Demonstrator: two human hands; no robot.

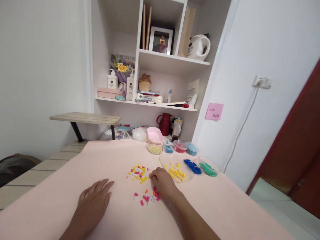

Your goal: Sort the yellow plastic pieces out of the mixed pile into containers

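My left hand [92,201] lies flat on the pink table cover [115,220], its fingers stretched out and holding nothing. My right hand [163,183] has its fingers curled together just right of a mixed pile of small capsule-like pieces [138,172] in yellow, white, red and orange. Whether a piece sits between those fingertips is hidden. Nearer to me is a looser group of red, white and orange pieces [147,197], partly covered by my right hand. Beyond that hand, yellow pieces lie in a shallow clear tray [189,176].
To the right are a container of dark blue pieces [192,166] and one of green pieces [208,169]. Behind them stand small tubs of pale yellow [155,149], blue [169,147], red [180,146] and light blue pieces [191,148]. A pink bowl [155,135] and red jug [165,124] stand farther back.
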